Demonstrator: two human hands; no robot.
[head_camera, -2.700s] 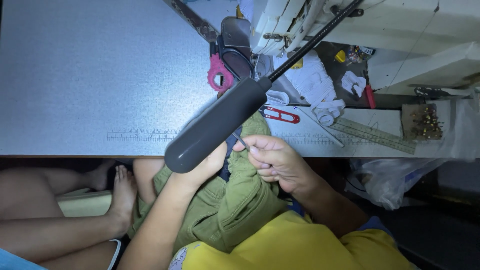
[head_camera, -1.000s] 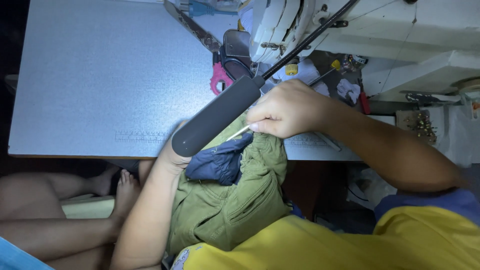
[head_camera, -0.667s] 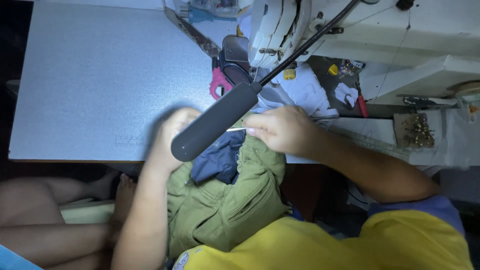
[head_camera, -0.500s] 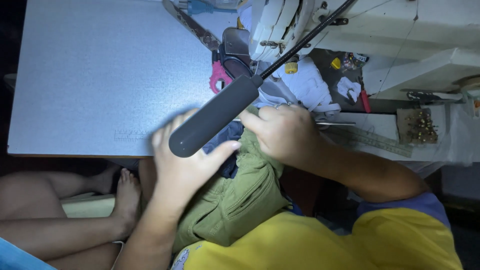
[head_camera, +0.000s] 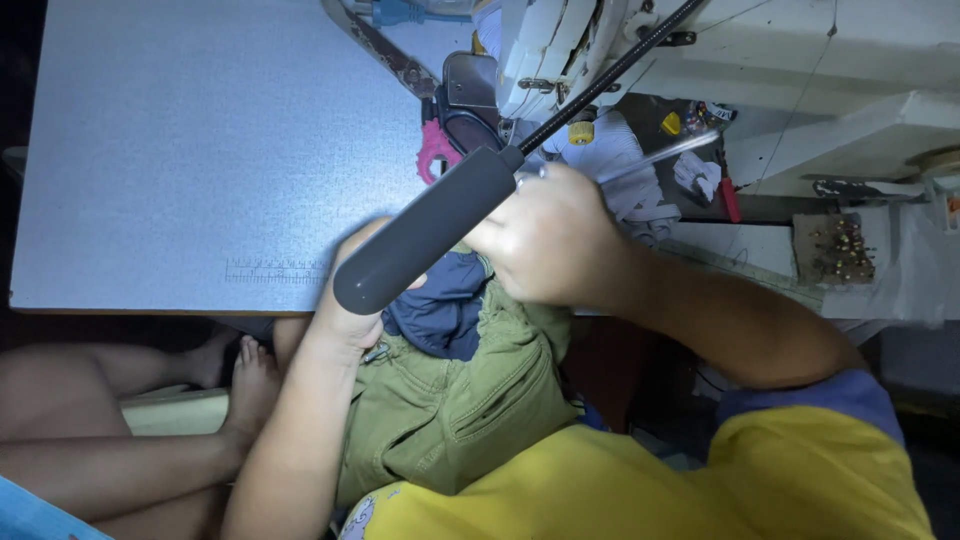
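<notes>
The olive-green garment (head_camera: 450, 400) with its dark blue lining (head_camera: 440, 305) hangs from the front edge of the grey table (head_camera: 200, 150) down toward the person's lap, its long axis running away from the body toward the sewing machine (head_camera: 560, 50). The left hand (head_camera: 350, 300) presses on the cloth at the table edge, partly hidden by the dark lamp head (head_camera: 425, 230), so its grip cannot be determined. The right hand (head_camera: 550, 245) sits just above the garment, fingers curled shut around a thin metal tool (head_camera: 660, 155).

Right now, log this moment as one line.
left hand: on olive garment at table edge | right hand: over garment, grip hidden | dark lamp head: above both
</notes>
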